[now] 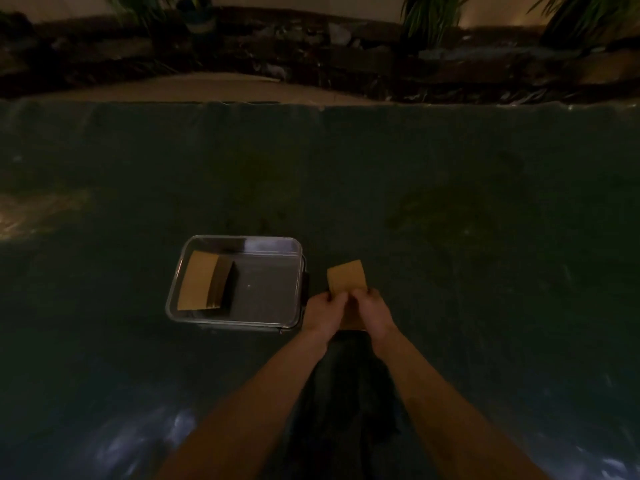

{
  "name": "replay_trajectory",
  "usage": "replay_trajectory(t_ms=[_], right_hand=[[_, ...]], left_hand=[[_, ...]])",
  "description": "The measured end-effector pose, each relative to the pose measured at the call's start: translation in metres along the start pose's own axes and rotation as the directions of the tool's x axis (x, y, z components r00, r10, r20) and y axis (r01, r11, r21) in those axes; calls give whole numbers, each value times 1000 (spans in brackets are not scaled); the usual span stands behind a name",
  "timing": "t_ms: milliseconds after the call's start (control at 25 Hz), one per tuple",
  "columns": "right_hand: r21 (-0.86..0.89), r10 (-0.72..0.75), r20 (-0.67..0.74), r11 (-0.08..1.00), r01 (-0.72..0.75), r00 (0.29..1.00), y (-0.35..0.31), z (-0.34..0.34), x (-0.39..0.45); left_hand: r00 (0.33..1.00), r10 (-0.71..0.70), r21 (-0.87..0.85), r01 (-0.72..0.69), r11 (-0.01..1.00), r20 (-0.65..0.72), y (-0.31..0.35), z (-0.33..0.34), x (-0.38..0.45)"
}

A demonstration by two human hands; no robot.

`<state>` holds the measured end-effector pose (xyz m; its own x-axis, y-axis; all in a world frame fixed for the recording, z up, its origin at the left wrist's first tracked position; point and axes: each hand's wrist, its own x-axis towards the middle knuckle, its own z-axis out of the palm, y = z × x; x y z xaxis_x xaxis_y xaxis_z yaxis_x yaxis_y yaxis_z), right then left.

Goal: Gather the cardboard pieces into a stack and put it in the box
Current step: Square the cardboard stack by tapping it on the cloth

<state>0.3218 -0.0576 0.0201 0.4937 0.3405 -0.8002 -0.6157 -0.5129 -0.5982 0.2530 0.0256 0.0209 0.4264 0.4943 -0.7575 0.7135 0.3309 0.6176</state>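
Observation:
A clear plastic box (239, 240) stands on the dark green table, left of my hands. Inside it, at its left side, lies a stack of brown cardboard pieces (199, 285). Just right of the box I hold a second brown cardboard stack (347, 276) upright between both hands. My left hand (323, 311) grips its lower left side and my right hand (375, 311) grips its lower right side. The lower part of this stack is hidden by my fingers.
The dark green table cover (450, 202) spreads wide on all sides. A dark stone ledge (311, 46) with potted plants (429, 19) runs beyond the table's far edge. The box's latch (305, 285) faces my left hand.

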Motion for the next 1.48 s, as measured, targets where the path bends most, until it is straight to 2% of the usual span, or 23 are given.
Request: replay_trajectory(t_ms=[120, 280, 440, 560, 640, 720, 800, 840, 920, 960, 1040, 1160, 1240, 1320, 1400, 1480], right_hand=[[-29, -126, -28, 992, 125, 992, 8, 14, -23], [8, -258, -42, 966, 258, 965, 26, 27, -53], [-123, -397, -53, 913, 388, 916, 39, 45, -82], [-275, -509, -16, 830, 486, 860, 47, 69, -102], [-504, -607, 64, 665, 551, 792, 58, 93, -115], [-734, -670, 195, 385, 559, 717, 77, 126, -124], [-844, -652, 338, 110, 525, 679, 98, 161, -132], [-867, -622, 394, -8, 498, 677, 110, 180, -136], [-866, -559, 487, -212, 452, 671, 134, 223, -145], [-849, -528, 526, -290, 441, 666, 145, 243, -150], [-822, -491, 569, -367, 436, 660, 162, 271, -158], [-833, -520, 553, -353, 426, 651, 178, 298, -164], [-870, -562, 489, -256, 422, 667, 190, 303, -167], [-894, -588, 406, -99, 436, 699, 201, 302, -163], [-898, -609, 339, 19, 440, 717, 210, 298, -156], [-907, -634, 309, 27, 419, 709, 217, 297, -146]], left_hand=[[978, 157, 57, -150, 987, -135, -3, 0, -29], [993, 98, -176, -107, 979, -64, -14, -8, -66], [993, 98, -296, -114, 948, -68, -32, -25, -94], [989, 151, -352, -138, 926, 8, -62, -64, -107], [970, 222, -303, -184, 935, 96, -88, -105, -111], [939, 336, -111, -328, 938, 70, -118, -157, -111], [877, 480, 102, -479, 872, 13, -144, -212, -112], [849, 526, 190, -524, 830, 44, -158, -238, -112], [835, 520, 437, -541, 718, 179, -187, -285, -110], [834, 498, 568, -536, 625, 239, -202, -305, -108], [825, 464, 718, -533, 447, 323, -221, -327, -103], [814, 467, 794, -519, 316, 347, -239, -354, -101], [799, 477, 812, -525, 255, 367, -248, -362, -96], [786, 487, 820, -530, 215, 380, -254, -363, -91], [776, 500, 814, -540, 213, 385, -260, -359, -84], [780, 512, 805, -538, 252, 361, -268, -356, -75]])
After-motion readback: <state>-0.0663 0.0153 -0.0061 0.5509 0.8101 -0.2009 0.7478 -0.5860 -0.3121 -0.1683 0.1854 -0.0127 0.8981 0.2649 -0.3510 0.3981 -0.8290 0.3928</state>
